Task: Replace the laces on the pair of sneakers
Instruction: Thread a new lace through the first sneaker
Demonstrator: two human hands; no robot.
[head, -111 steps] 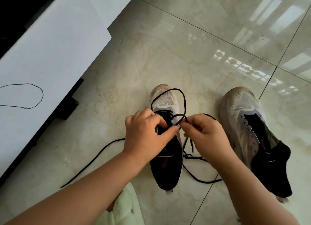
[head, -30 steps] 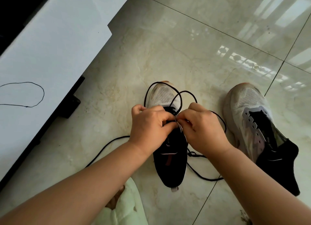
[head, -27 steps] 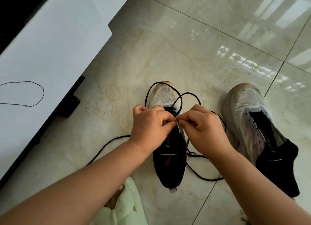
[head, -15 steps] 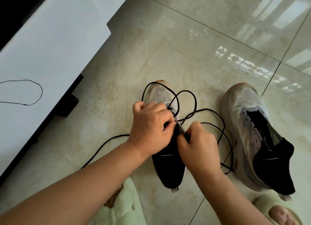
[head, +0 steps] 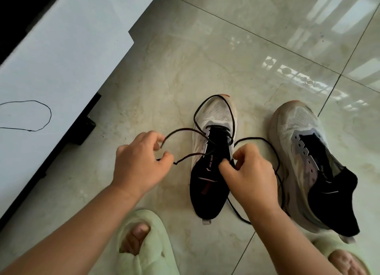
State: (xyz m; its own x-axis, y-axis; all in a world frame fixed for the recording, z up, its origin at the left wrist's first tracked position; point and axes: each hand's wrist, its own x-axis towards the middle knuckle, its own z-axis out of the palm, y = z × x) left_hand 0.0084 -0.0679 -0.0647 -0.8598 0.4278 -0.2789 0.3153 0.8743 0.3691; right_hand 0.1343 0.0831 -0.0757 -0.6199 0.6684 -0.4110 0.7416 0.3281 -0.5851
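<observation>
Two white-and-black sneakers stand on the tile floor. The left sneaker (head: 211,151) has a thin black lace (head: 216,102) threaded through its front eyelets, looping over the toe. My left hand (head: 141,163) is to the left of this shoe and pinches one strand of the lace, drawn out sideways. My right hand (head: 250,172) is at the shoe's right eyelet row, fingers curled and pinching the lace there. More lace loops around behind my right hand. The right sneaker (head: 308,163) has empty eyelets.
A low white cabinet (head: 61,69) runs along the left, with another black lace (head: 30,115) lying curled on top. My feet in pale green slippers (head: 141,246) sit at the bottom edge, the other slipper (head: 345,258) at bottom right. Glossy floor tiles (head: 226,48) stretch ahead.
My left hand has moved left away from the shoe, pulling a lace strand out with it. My right hand has shifted to the right eyelet row. The view has tilted down, showing both slippers.
</observation>
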